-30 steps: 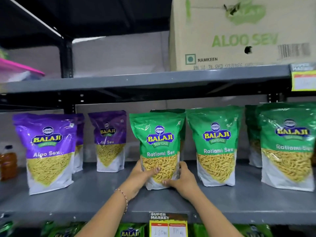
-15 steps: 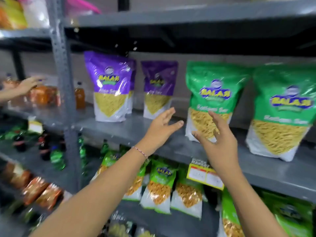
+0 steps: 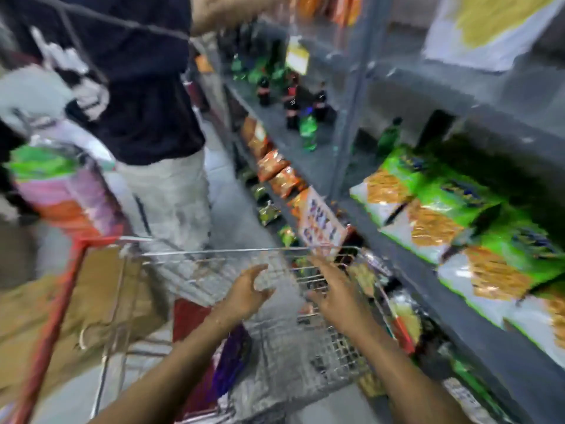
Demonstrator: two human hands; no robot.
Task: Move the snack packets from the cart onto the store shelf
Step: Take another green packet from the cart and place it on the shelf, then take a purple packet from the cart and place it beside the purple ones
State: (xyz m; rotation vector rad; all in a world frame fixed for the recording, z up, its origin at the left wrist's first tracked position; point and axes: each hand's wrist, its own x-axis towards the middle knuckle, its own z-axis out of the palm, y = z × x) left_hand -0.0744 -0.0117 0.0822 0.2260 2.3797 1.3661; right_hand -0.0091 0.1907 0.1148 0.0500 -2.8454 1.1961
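A purple packet [image 3: 233,361] is lying low in the wire cart [image 3: 244,252], under the left forearm, and it is too blurred to read; more packets [image 3: 365,278] are showing against the cart's right wall, yellow and clear, equally smeared. The left hand [image 3: 247,290] is hanging over the cart's middle with fingers spread and curled, gripping nothing. The right hand [image 3: 334,290] is hovering just beside it, nearer the shelf, fingers splayed wide, also gripping nothing. Neither hand is touching a packet.

The cart is standing on a pale grey floor [image 3: 232,215] in a narrow aisle, close beside the grey metal shelf [image 3: 406,264] on the right. Green packets [image 3: 428,203] with an orange window are lying in a row on that shelf, and orange packets [image 3: 275,169] are sitting farther along a lower level. Dark bottles [image 3: 290,102] are standing on a higher level beyond a grey upright. A white-bottomed packet [image 3: 477,29] is showing at the top right corner.

To the left, a brown box [image 3: 82,304] is resting by a red bar [image 3: 52,328]. Another person [image 3: 146,96], in a dark top and pale trousers, is standing past the cart's far end, beside a stack of green and pink packs [image 3: 58,185]. Everything is streaked by motion blur.
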